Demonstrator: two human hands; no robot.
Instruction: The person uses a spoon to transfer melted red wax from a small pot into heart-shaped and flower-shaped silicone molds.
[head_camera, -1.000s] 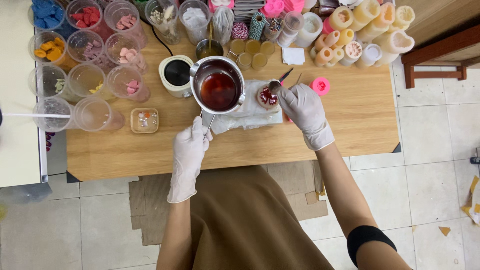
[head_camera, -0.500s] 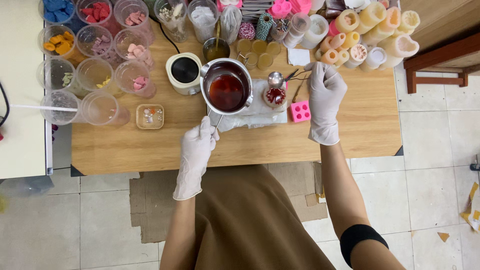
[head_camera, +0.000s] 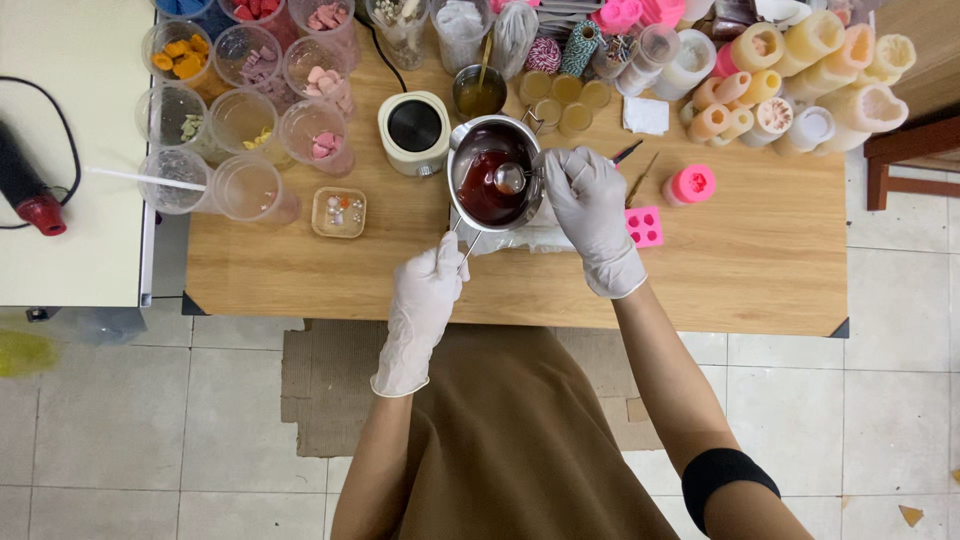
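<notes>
My left hand (head_camera: 428, 290), in a white glove, grips the handle of a small steel pot (head_camera: 466, 150) holding dark red liquid (head_camera: 480, 190) over the wooden table (head_camera: 740, 280). My right hand (head_camera: 590, 205), also gloved, holds a metal spoon (head_camera: 510, 178) whose bowl hangs over the liquid inside the pot. A white cloth (head_camera: 520, 238) lies under the pot. A pink square mould (head_camera: 645, 226) and a pink round mould (head_camera: 690, 184) sit just right of my right hand.
A cream electric warmer (head_camera: 414, 130) stands left of the pot. Several clear cups with coloured pieces (head_camera: 240, 90) fill the table's far left. Cream and orange cylinder moulds (head_camera: 800, 70) crowd the far right. A small tray (head_camera: 338, 212) lies near the cups. A chair (head_camera: 915, 150) stands at right.
My right hand has moved left from beside the pink mould to the pot's rim, bringing the spoon over the red liquid. The left hand keeps hold of the handle.
</notes>
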